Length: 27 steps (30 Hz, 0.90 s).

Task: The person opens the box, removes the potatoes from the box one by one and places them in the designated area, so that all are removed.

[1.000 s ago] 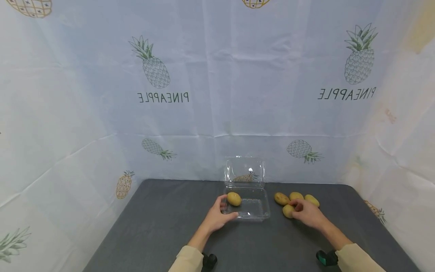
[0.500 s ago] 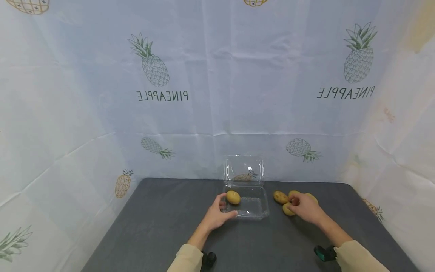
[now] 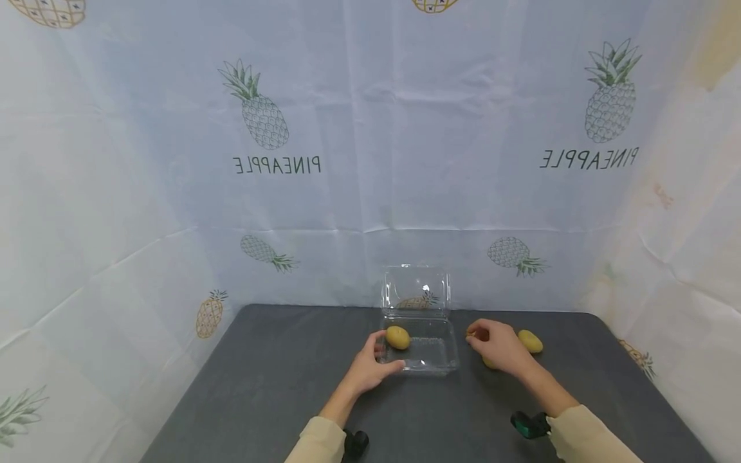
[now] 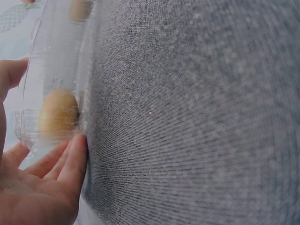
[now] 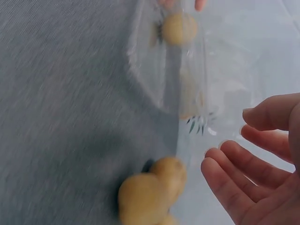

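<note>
My left hand (image 3: 368,372) holds the near left corner of a clear plastic clamshell container (image 3: 437,370), whose lid (image 3: 413,283) stands raised at the back. In the left wrist view the container's wall lies between thumb and fingers (image 4: 75,159). One yellow potato (image 3: 397,337) sits inside at the left. To the right of the container, my right hand (image 3: 499,347) is over a group of loose potatoes and hides most of them. The right wrist view shows its fingers loosely bent with nothing between them, beside blurred potatoes (image 5: 143,199).
A dark grey cloth-covered table (image 3: 278,379) lies under everything. Behind it hangs a pale curtain (image 3: 370,161) printed with pineapples. Another potato (image 3: 529,341) shows just right of my right hand. Dark wrist devices (image 3: 528,425) sit by both sleeves.
My right hand has moved left over the loose potatoes, toward the container, uncovering the rightmost potato. The left hand and the container have stayed in place.
</note>
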Each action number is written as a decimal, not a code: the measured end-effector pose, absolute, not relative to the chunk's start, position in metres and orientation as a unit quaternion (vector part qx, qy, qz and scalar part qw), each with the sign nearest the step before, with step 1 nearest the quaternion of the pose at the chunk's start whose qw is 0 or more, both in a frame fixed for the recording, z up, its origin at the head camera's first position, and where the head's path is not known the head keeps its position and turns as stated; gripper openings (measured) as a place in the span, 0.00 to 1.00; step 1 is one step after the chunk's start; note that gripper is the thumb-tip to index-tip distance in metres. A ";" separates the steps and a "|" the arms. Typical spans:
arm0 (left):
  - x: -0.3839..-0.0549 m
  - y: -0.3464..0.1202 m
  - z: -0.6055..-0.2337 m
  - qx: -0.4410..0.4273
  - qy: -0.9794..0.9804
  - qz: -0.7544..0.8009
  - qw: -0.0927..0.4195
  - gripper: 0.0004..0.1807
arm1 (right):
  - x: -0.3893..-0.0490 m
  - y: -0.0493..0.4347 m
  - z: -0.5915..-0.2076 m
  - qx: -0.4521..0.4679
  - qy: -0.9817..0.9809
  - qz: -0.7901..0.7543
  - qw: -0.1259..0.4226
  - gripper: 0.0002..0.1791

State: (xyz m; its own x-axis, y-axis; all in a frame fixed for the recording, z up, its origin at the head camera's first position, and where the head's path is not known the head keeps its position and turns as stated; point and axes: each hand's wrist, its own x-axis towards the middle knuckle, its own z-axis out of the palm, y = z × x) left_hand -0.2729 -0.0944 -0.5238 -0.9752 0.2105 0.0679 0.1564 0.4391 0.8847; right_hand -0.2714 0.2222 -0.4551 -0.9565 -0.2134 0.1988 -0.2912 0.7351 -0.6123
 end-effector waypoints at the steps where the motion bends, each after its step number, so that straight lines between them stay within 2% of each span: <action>1: -0.273 -0.095 -0.524 0.108 0.848 0.518 0.026 0.47 | -0.272 0.219 -0.454 0.138 -0.930 0.335 0.058 0.08; 10: -0.273 -0.097 -0.521 0.108 0.845 0.523 0.031 0.47 | -0.277 0.188 -0.448 0.157 -0.916 0.364 0.057 0.09; 27: -0.272 -0.094 -0.523 0.103 0.848 0.520 0.029 0.47 | -0.286 0.148 -0.461 0.145 -0.905 0.398 0.046 0.10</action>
State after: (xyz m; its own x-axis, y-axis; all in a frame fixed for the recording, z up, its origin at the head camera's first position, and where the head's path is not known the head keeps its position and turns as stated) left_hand -0.2716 -0.0936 -0.5232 -0.9771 0.2044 0.0585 0.1449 0.4386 0.8869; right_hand -0.2860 0.1484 -0.4606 -0.9538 -0.2249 0.1990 -0.2987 0.6410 -0.7071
